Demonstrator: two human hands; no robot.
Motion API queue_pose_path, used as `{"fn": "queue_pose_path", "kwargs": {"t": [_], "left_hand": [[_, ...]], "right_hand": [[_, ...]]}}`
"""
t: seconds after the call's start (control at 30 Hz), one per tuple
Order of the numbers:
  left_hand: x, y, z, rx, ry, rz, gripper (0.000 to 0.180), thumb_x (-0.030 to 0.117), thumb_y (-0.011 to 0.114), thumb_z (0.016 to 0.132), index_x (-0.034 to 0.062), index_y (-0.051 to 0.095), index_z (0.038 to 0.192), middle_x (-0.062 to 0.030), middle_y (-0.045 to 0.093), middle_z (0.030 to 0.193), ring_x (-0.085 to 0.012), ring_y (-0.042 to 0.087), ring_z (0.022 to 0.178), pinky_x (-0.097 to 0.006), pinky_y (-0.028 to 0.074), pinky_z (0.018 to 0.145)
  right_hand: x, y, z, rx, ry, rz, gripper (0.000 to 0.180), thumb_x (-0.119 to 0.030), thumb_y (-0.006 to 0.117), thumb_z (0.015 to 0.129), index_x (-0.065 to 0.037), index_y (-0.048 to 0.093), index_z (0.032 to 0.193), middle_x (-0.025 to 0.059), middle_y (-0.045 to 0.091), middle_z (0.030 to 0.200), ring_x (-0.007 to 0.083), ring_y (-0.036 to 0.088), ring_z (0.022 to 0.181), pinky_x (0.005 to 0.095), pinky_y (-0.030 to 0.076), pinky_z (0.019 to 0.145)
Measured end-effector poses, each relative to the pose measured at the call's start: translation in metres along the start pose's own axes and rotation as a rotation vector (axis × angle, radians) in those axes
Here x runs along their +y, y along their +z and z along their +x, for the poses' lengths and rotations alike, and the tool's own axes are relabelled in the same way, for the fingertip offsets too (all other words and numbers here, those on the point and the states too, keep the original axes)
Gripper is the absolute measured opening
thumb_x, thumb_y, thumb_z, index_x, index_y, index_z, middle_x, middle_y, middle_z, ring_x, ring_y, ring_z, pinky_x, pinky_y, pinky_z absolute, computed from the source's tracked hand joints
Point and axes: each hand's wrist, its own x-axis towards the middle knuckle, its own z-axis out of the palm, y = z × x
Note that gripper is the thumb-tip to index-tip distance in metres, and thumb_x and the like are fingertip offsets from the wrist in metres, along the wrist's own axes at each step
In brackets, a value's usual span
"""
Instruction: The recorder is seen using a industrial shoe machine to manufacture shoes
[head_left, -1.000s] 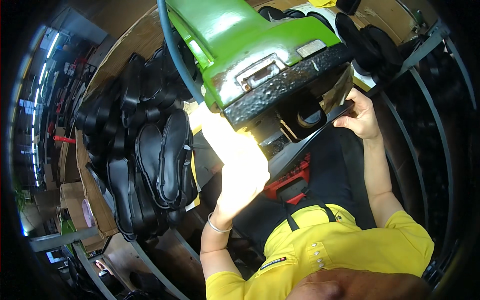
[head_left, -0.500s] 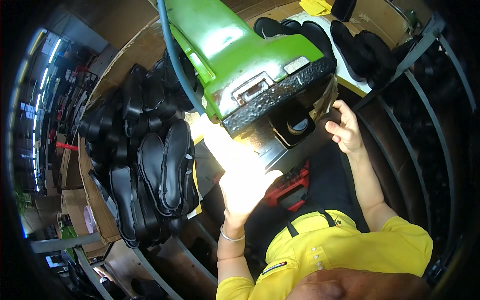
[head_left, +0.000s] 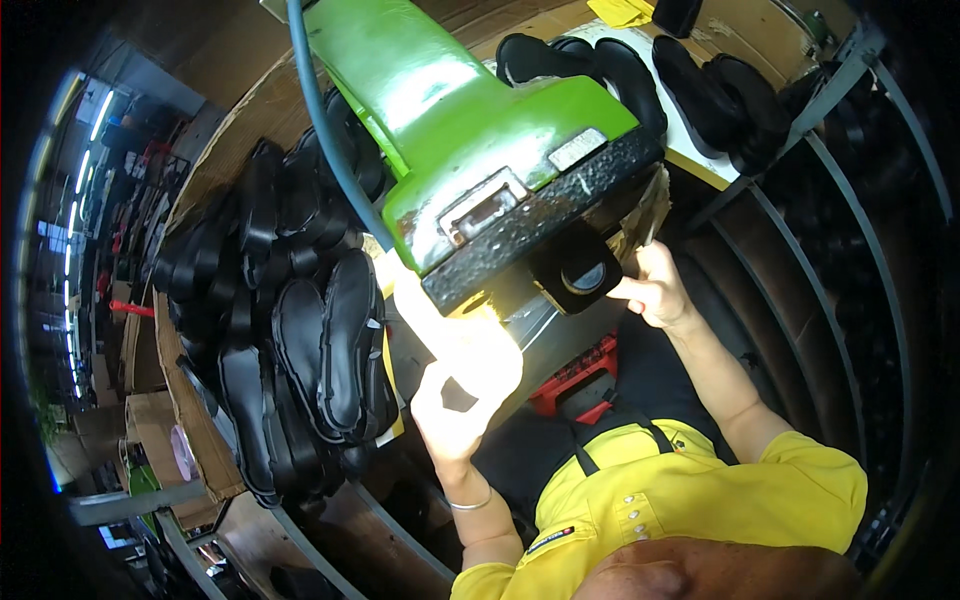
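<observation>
Left hand: your left hand (head_left: 468, 368) is beneath the left end of the green machine's (head_left: 430, 110) head, fingers bent and washed out by glare; whether it grips anything cannot be told.
Right hand: your right hand (head_left: 657, 290) is at that head's right end, digits partly curled, one pointing toward the black fitting (head_left: 555, 262); any grasp cannot be made out.
Green machine: its head spans between your hands.
Blue hose: down the machine's left side.
Black soles (head_left: 345, 350): heaped left of the machine.
White board (head_left: 690, 143): behind the machine's right, bearing dark soles (head_left: 765, 105).
</observation>
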Motion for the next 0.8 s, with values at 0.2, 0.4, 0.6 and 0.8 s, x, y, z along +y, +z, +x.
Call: {"fn": "queue_pose_path", "kwargs": {"t": [0.2, 0.4, 0.6, 0.8], "left_hand": [[-0.041, -0.011, -0.015, -0.213, -0.101, -0.03, 0.052, 0.013, 0.09, 0.062, -0.0007, 0.062, 0.104, -0.0089, 0.069, 0.091, -0.0191, 0.065, 0.083, -0.031, 0.051, 0.081], [-0.017, 0.064, 0.016, -0.004, 0.276, 0.486, 0.038, 0.026, 0.085, 0.07, 0.0026, 0.065, 0.094, -0.008, 0.064, 0.078, -0.0192, 0.06, 0.067, -0.031, 0.047, 0.063], [-0.031, 0.071, 0.037, 0.187, 0.814, 0.819, 0.027, 0.023, 0.083, 0.073, 0.0044, 0.067, 0.083, -0.0074, 0.062, 0.071, -0.0207, 0.055, 0.058, -0.031, 0.043, 0.055], [-0.031, 0.06, 0.014, 0.099, 0.139, 0.473, 0.022, 0.012, 0.076, 0.078, 0.0014, 0.058, 0.071, -0.0028, 0.051, 0.054, -0.0085, 0.043, 0.052, -0.027, 0.035, 0.05]], "right_hand": [[0.01, 0.014, 0.005, -0.107, -0.226, -0.259, 0.034, -0.004, 0.083, 0.07, -0.002, 0.058, 0.093, 0.0012, 0.064, 0.087, 0.0074, 0.057, 0.079, 0.0245, 0.048, 0.073], [0.005, 0.008, 0.002, -0.06, -0.252, -0.183, 0.03, -0.001, 0.077, 0.075, -0.001, 0.056, 0.097, 0.0035, 0.062, 0.09, 0.0062, 0.055, 0.071, 0.0221, 0.047, 0.063], [-0.009, 0.005, -0.008, -0.028, -0.12, -0.005, 0.03, -0.003, 0.071, 0.08, 0.002, 0.055, 0.104, 0.0094, 0.061, 0.096, 0.0071, 0.057, 0.065, 0.0186, 0.047, 0.041], [-0.008, 0.023, -0.006, -0.096, -0.062, -0.073, 0.032, -0.005, 0.077, 0.075, 0.0, 0.058, 0.1, 0.0057, 0.064, 0.088, 0.0063, 0.057, 0.063, 0.0189, 0.046, 0.04]]}}
